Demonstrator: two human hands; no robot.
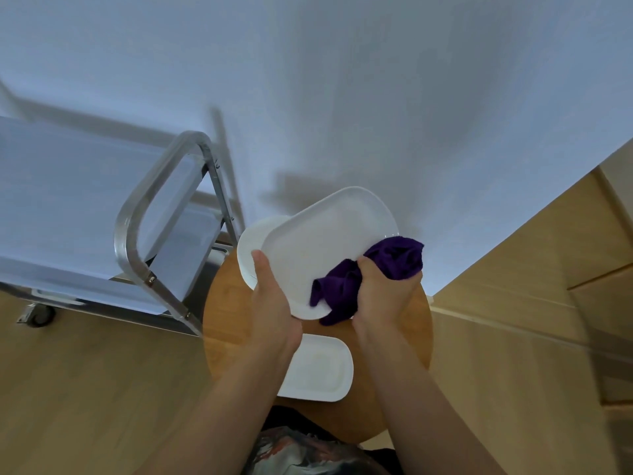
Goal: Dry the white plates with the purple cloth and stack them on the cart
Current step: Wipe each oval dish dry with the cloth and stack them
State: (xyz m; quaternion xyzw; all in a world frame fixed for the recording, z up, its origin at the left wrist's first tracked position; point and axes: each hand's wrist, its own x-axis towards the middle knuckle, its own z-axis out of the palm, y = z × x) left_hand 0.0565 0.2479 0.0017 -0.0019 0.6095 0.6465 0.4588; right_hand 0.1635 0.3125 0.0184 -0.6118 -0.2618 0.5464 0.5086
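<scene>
Mid-dry, plate point(318, 248) held tilted above counter point(387, 399): L hand point(274, 299) gripping its near-left edge, R hand point(383, 293) bunching cloth point(346, 286) on its face; next, prob. finish wipe, then carry left to cart point(82, 207) w/ no plates visible on it, 2 more waiting.

I seem to be in a plain domestic or canteen-style room: a stainless steel serving cart point(144, 214) on castors stands against a bare white wall point(342, 80), pale wood-look flooring point(85, 389) runs underneath, and a small round wooden bench point(394, 399) carries white plates point(318, 368).
</scene>
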